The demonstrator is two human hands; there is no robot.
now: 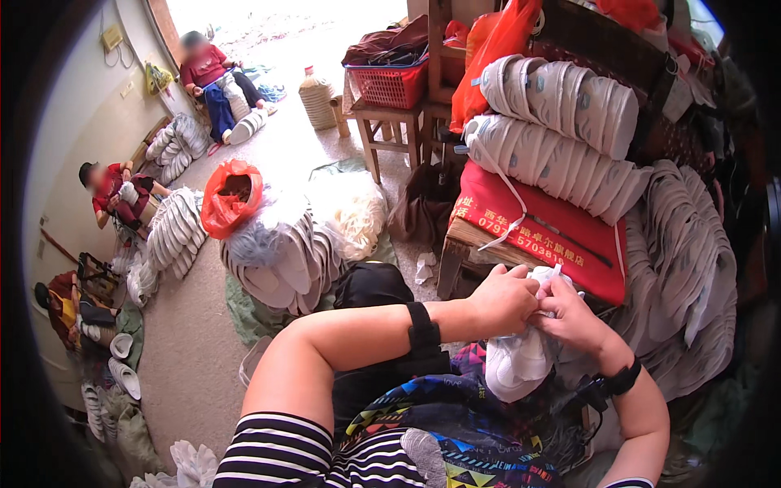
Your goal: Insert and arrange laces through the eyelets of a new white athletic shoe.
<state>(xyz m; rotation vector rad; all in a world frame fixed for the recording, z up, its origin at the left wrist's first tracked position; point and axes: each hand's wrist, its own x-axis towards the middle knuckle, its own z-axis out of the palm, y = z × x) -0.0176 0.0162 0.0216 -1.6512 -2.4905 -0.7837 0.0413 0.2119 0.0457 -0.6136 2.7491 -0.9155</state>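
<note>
Over my lap is a white shoe upper (pixel 518 364), its lower part hanging below my hands. My left hand (pixel 503 299) is closed on its upper end, fingers bent inward. From the other side my right hand (pixel 572 315) pinches the same end, its fingertips meeting the left ones. Whether a needle or thread is between the fingers is too small to make out. Just beyond my hands lies a red printed bag (pixel 541 236) on a wooden stand (pixel 480 244). A thin dark rod-like tool (pixel 569 240) and a white strap (pixel 502 191) rest on it.
Stacked rows of white uppers (pixel 561 102) lie beyond the red bag, with more bundles (pixel 691 268) at right. Soles (pixel 285 272) and a red plastic bag (pixel 233 195) stand left. A red basket (pixel 390 84) sits on a stool. Other people (pixel 213 69) sit along the left wall.
</note>
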